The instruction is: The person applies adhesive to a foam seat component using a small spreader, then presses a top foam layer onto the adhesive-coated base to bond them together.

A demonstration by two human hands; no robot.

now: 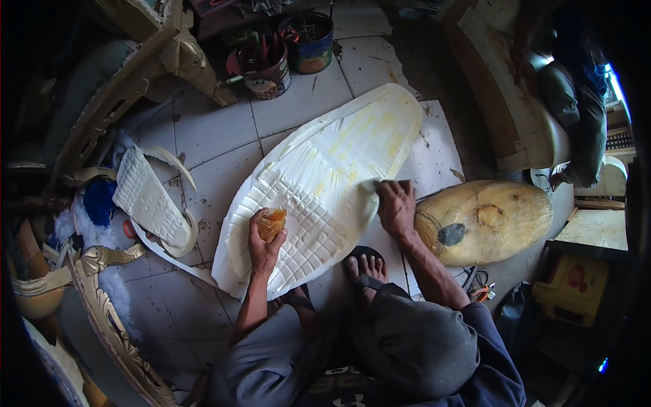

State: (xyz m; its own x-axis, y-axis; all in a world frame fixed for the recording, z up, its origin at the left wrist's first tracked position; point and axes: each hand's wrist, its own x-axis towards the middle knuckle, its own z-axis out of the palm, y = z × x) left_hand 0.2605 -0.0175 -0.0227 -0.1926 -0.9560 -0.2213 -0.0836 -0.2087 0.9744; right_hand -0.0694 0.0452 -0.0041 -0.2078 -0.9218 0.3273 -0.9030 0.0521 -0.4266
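Knees (413, 339), two of them in grey trousers, rise on the near side of one long, oval, white foam panel (366, 146) that lies slantwise over white square floor tiles (213, 125). Two feet in dark sandals (371, 275) stand by its near edge, the left foot mostly hidden. Over the panel's gridded end we see the left hand (263, 245), its fingers wrapped around one translucent amber lump (272, 222). At the panel's right edge, the right hand (397, 209) is half curled; we cannot tell whether it grips anything.

Just right of the panel we count one yellowish-brown oval piece (512, 230) bearing one dark grey patch (451, 234). Left of the panel lies one smaller, tapered, gridded white foam piece (150, 197), and farther left, one crumpled blue bundle (100, 201).

Beyond the panel we count two containers side by side: one maroon bucket (269, 87) packed with tools, and one blue bucket (314, 60). Well apart, far to the panel's right, we make out one other person in grey trousers (588, 136).
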